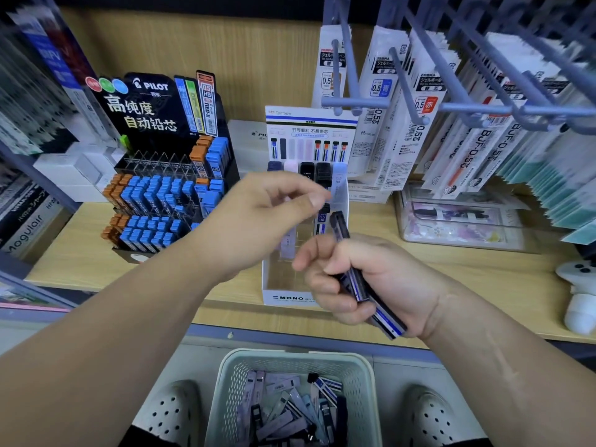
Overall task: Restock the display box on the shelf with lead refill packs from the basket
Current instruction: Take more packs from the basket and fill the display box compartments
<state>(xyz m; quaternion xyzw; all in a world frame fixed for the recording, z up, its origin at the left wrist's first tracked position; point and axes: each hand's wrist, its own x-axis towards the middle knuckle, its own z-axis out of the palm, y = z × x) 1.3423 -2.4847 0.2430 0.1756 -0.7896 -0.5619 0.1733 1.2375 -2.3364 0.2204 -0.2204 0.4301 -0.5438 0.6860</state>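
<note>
The white Tombow MONO display box (283, 296) stands on the wooden shelf, with a few refill packs in its back rows and bare clear slots in front. My right hand (364, 282) grips a bundle of dark blue-striped lead refill packs (358, 275) just in front of the box. My left hand (264, 214) hovers over the box's middle with thumb and fingertips brought together; whether it pinches a pack I cannot tell. On the floor below sits the pale green basket (232, 375) holding several loose packs (290, 411).
A black Pilot lead display (161, 188) with blue and orange packs stands left of the box. Hooks of hanging refill packets (416, 117) crowd the upper right. A clear case (461, 224) sits right of the box. My two white shoes flank the basket.
</note>
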